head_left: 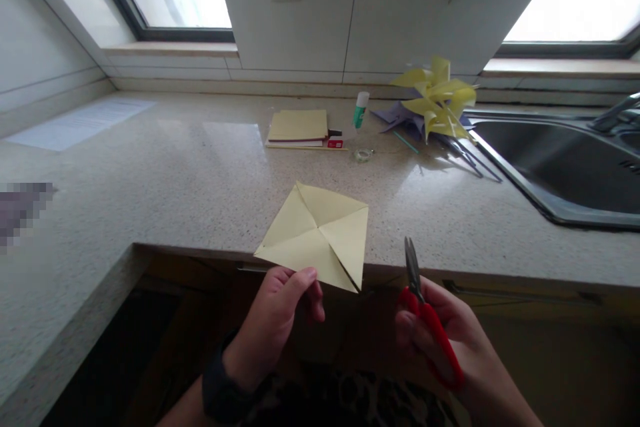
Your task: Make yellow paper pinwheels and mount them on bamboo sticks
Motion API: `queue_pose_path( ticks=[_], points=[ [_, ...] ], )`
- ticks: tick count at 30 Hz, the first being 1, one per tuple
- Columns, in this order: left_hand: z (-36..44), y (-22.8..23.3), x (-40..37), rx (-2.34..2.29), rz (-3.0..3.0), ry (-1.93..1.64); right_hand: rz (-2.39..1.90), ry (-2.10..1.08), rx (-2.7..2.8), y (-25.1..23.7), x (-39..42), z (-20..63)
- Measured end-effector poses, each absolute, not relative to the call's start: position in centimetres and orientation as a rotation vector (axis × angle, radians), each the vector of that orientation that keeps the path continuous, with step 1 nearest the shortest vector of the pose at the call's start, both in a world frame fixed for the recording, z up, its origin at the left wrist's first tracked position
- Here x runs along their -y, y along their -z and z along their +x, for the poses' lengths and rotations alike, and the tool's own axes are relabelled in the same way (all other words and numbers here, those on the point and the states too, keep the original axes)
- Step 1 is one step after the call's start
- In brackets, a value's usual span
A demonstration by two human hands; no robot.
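Note:
A square of pale yellow paper (pixel 305 233) extends over the counter's front edge, with lines running from its corners toward the middle. At least the line to the near right corner is a cut, since a dark gap shows there. My left hand (pixel 280 300) pinches the paper's near edge between thumb and fingers. To the right, my right hand (pixel 445 327) is closed around the red handles of a pair of scissors (pixel 413 273). Their blades point up and away, nearly closed, apart from the paper.
Behind the paper lie a stack of yellow paper (pixel 299 125), a small red box (pixel 335 143), a tape roll (pixel 363 155) and a glue stick (pixel 361 110). Yellow and purple pinwheels (pixel 440 97) rest beside the sink (pixel 575 173). White sheets (pixel 80 121) lie far left on the counter (pixel 200 180).

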State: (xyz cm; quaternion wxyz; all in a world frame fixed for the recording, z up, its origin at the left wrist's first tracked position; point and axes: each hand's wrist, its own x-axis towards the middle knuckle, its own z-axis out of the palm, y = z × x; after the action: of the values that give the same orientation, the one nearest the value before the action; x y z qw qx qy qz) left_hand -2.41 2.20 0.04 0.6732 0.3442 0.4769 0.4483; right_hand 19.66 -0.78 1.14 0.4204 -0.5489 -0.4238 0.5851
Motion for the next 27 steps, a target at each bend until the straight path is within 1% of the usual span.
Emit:
queue_pose_path(
  ticks=[5,9,20,27],
  points=[
    [-3.3,0.1,-2.6,-0.985,0.824,-0.939,-1.418,-1.28,0.985,-2.3,0.7,18.0],
    [-3.4,0.5,-2.7,-0.964,0.839,-0.89,-1.433,-1.179,0.919,-2.3,0.1,17.1],
    [-3.4,0.4,-2.0,-0.943,0.831,-0.855,-1.335,-1.236,0.973,0.0,-0.6,15.8],
    [-2.2,0.5,-1.3,-0.974,0.856,-0.856,-1.327,-1.174,0.975,0.4,-0.7,15.2]
  ],
)
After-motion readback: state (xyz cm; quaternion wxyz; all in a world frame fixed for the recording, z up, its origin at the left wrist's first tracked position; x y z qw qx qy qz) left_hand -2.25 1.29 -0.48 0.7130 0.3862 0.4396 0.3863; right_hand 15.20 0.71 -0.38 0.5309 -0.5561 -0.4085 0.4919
